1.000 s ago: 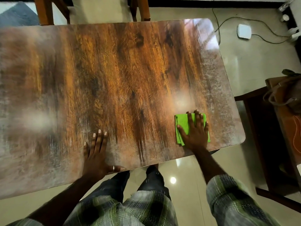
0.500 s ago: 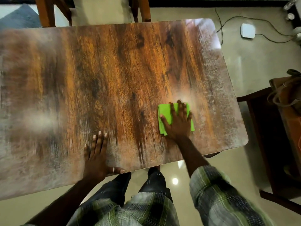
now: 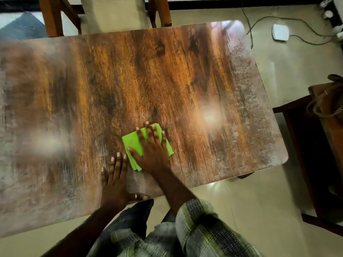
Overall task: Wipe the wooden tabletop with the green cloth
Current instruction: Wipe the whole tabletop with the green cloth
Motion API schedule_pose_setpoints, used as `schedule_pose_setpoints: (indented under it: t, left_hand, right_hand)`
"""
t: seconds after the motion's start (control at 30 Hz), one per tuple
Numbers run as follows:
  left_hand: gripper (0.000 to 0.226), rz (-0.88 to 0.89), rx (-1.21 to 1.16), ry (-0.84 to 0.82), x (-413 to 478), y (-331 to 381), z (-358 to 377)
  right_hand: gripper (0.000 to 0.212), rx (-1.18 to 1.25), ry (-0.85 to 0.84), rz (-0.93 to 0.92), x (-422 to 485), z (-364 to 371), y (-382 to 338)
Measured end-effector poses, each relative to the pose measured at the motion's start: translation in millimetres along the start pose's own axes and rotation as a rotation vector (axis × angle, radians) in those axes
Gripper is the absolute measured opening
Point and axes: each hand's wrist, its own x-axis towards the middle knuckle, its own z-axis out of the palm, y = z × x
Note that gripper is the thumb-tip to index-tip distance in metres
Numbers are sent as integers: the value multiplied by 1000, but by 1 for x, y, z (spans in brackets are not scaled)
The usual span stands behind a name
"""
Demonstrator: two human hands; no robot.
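Note:
The wooden tabletop (image 3: 167, 75) fills most of the view, glossy with dark grain and pale worn patches. A folded green cloth (image 3: 132, 141) lies flat near the table's front edge, a little right of centre. My right hand (image 3: 152, 151) presses down on the cloth with fingers spread, covering its right half. My left hand (image 3: 116, 182) rests flat on the bare wood just left of the cloth, fingers together and thumb at the front edge, a ring on one finger. It holds nothing.
A wooden chair (image 3: 111, 13) with a pale cushion stands at the table's far side. A dark side table (image 3: 315, 145) with a bag (image 3: 330, 101) on it sits to the right. Cables and a white box (image 3: 280, 32) lie on the tiled floor.
My right hand has slid the green cloth leftwards along the front of the table, from near the right corner to beside my left hand. The left hand has stayed put.

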Motion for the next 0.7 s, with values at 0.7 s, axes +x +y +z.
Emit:
schedule_pose_setpoints:
  t: [0.7]
  left_hand:
    - [159,4,-14,-2,-2,1,0]
  right_hand:
    - [86,-122,-2,257,-3,-61,176]
